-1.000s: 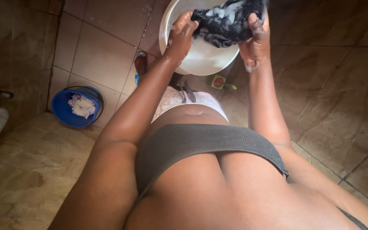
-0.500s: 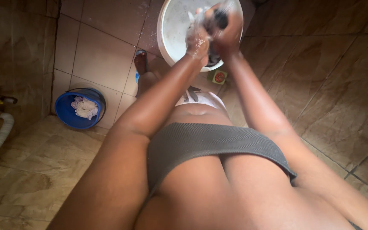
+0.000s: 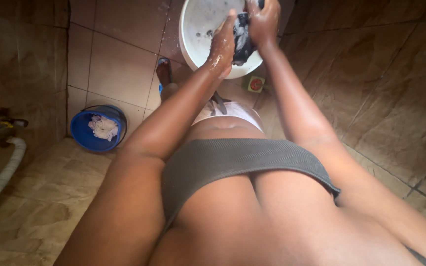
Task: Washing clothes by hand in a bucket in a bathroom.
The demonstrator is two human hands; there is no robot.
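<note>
Both hands are over a big white bowl (image 3: 200, 29) that sits on the tiled floor (image 3: 119, 64). This bowl is the best thing to find all the other things by.

The left hand (image 3: 222, 44) is wet and shiny with soap. It is pressed flat against a dark cloth (image 3: 242, 37), with the fingers close together. The right hand (image 3: 263, 19) is just beside it, curled around the top of the same dark cloth and squeezing it. The two hands push the cloth between them. The cloth hangs down inside the bowl, near the bowl's right edge, and it has white soap foam on it. A few small dark specks lie on the wet inside of the bowl, left of the cloth.

Just below the bowl, on the floor, sits a small green thing with a red round top (image 3: 255, 83). Also below the bowl, a little to the left, a foot in a sandal (image 3: 163, 74) shows on the floor.

Far to the left of the bowl and lower down stands a blue bucket (image 3: 82, 133) with a pale bunched cloth (image 3: 103, 127) inside it. Even farther left, by the wall, a white hose (image 3: 3, 172) bends down from a tap (image 3: 6, 120).
</note>
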